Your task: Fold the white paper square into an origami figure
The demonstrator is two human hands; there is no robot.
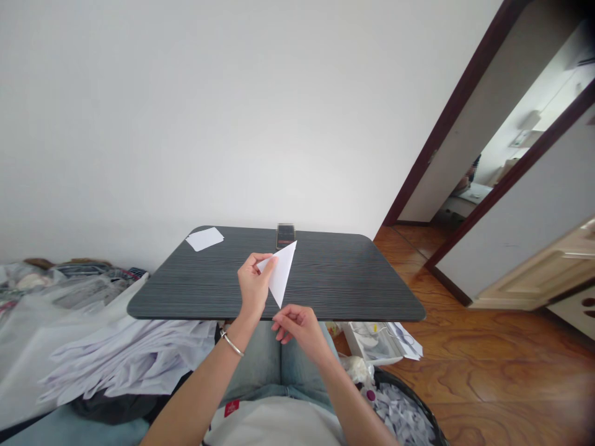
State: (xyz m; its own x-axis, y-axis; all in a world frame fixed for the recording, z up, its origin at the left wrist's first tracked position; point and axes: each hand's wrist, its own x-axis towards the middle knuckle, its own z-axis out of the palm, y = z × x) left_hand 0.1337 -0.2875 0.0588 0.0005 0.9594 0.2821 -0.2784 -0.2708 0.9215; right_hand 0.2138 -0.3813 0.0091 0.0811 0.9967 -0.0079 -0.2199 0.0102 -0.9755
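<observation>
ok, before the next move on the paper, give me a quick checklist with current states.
1. Left hand grips the paper triangle: ok, pinched between thumb and fingers.
2. Right hand holds the triangle's lower tip: cannot tell, the fingertips are right by it but contact is unclear.
3. Triangle's edges line up exactly: cannot tell, too small to see.
4. Loose sheets away from both hands: ok, at the table's far left corner.
5. Phone well away from the triangle: cannot tell, the upper tip shows close to it, but the height above the table is unclear.
</observation>
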